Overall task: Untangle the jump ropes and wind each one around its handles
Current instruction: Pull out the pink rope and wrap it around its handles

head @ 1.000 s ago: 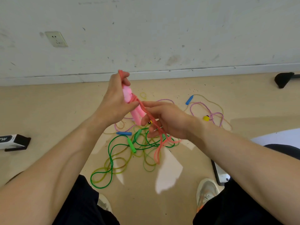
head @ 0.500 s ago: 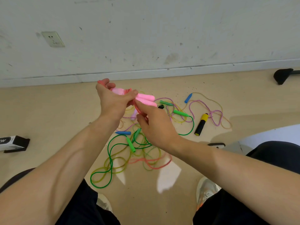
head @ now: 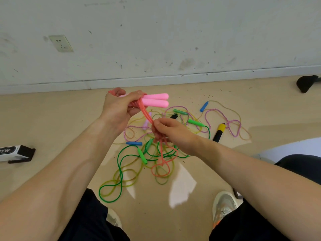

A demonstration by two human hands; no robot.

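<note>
Beige floor (head: pixel 52 119) meets a scuffed white wall (head: pixel 173 32). Above the floor, the left hand (head: pixel 119 110) grips two smooth pink plastic handles (head: pixel 156 100) side by side. Their salmon-pink cord (head: pixel 146 115) runs down into the right hand (head: pixel 173 133), whose fingers curl round it. The cord's loose loops hang onto a tangle of green, yellow and purple ropes (head: pixel 119 164) on the floor.

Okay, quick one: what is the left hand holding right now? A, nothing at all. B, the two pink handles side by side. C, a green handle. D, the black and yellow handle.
B: the left hand grips the two pink handles together above the floor, and their salmon rope runs down into the right hand.
</note>
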